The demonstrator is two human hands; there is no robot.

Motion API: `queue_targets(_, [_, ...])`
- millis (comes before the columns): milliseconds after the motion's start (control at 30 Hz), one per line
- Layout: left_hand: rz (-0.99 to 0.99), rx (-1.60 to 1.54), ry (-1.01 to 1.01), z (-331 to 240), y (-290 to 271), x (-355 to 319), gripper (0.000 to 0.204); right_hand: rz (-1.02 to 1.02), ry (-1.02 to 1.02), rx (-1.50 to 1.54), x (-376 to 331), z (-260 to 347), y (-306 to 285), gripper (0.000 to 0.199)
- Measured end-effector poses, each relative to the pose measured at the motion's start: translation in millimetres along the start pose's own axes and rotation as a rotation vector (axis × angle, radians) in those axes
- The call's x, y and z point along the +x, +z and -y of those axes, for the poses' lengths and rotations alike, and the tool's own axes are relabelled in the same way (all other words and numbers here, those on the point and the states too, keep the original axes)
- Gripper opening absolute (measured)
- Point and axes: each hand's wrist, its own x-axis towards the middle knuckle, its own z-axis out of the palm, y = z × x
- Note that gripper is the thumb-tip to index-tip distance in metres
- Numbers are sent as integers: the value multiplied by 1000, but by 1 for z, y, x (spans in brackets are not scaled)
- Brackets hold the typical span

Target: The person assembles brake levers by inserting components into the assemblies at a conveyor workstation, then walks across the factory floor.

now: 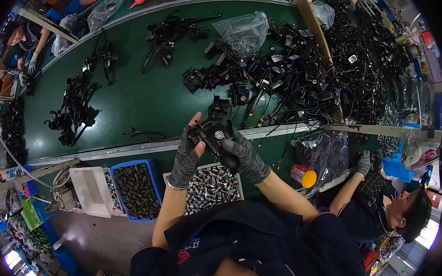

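Just over the near edge of the green bench, my two hands hold a black handlebar control part point(215, 136) with a round silver spot on its face. My left hand point(186, 158), in a grey glove with bare fingertips, grips its left side, thumb and a finger showing. Around its right side my right hand point(246, 154) is closed, in a matching grey glove. Right beyond the hands, similar black parts point(220, 107) lie on the bench. Below them stands a pale tray point(242, 191) of small metal cylinders, partly hidden by my left forearm.
Heaped black parts with cables point(297, 76) cover the bench's right side. Black lever assemblies point(74, 110) lie at left. A clear bag point(243, 34) rests at the back. A blue bin point(146, 219) and a yellow-lidded jar point(308, 178) flank me. A co-worker point(380, 205) is at right.
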Motion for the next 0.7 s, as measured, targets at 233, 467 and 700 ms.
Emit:
queue_targets(233, [-235, -397, -89, 6, 0, -18, 55, -19, -295, -1071, -30, 11, 33, 44])
queue_targets(467, [217, 234, -292, -9, -18, -43, 40, 401, -277, -2080, -18, 82, 27, 36])
queue_targets(700, [420, 664, -445, -25, 3, -34, 41, 764, -299, -2204, -28, 84, 13, 33])
